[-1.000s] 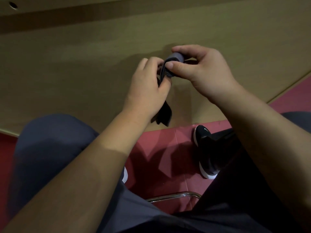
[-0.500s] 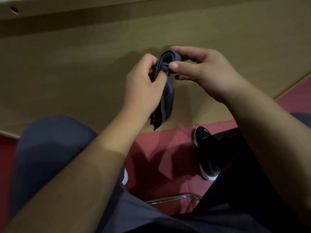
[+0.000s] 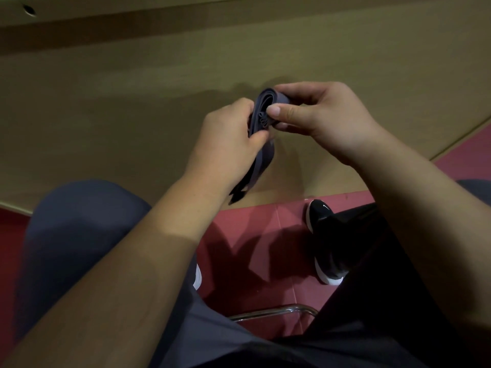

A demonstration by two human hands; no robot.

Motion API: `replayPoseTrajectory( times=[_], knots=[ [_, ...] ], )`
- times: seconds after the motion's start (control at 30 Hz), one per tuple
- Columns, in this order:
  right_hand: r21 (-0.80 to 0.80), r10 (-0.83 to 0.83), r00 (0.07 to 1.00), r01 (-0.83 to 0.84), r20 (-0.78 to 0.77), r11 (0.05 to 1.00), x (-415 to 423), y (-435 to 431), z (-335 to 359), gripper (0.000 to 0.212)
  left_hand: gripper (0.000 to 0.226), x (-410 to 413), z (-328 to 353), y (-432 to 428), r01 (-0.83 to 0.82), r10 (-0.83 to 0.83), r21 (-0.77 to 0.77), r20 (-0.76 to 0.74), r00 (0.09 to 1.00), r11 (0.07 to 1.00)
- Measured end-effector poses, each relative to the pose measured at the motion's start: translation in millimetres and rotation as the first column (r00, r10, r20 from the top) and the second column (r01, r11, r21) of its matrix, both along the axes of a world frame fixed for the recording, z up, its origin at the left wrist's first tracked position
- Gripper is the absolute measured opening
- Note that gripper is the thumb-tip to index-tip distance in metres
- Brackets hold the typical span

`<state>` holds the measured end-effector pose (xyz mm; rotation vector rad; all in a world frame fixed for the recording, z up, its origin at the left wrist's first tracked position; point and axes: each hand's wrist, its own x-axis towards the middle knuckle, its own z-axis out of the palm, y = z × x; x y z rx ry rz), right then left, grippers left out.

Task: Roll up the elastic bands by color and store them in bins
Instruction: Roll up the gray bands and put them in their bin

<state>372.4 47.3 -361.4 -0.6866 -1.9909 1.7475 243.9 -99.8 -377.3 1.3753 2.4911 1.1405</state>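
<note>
One band (image 3: 263,100) — between both hands (image 3: 229,140) (image 3: 328,115)

The band (image 3: 261,110) sits between the two hands, in front of an upright panel (image 3: 132,102). The left hand (image 3: 225,139) pinches it from the left and the right hand (image 3: 324,115) from the right, with the rolled part on top. The loose end hangs down along the left wrist. The floor (image 3: 255,229) lies below the panel. On it, right of centre, stands a shoe (image 3: 322,216). A leg (image 3: 79,221) lies lower left, under the left forearm. A bar (image 3: 273,312) runs across bottom centre. A hole (image 3: 29,9) sits top left.
</note>
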Motion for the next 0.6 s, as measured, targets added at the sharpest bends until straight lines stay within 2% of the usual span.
replayPoseTrajectory(
  times=[0.13,0.4,0.6],
  knots=[
    [-0.034,-0.009,1.0,0.009,-0.01,0.999,-2.3,-0.8,0.2,0.052,0.03,-1.0,-1.1,0.8,-0.04,0.034,0.066,0.086,0.996,0.997],
    [-0.072,0.012,1.0,-0.012,0.001,0.997,-5.7,-3.6,-0.1,0.029,0.01,1.9,-3.7,6.4,-0.152,0.098,0.161,0.301,0.949,0.975],
    [0.005,0.078,0.997,-0.078,0.029,0.997,1.4,-0.8,1.8,0.039,0.011,-4.4,1.1,6.9,-0.098,-0.028,0.24,0.475,0.879,0.966]
  ],
)
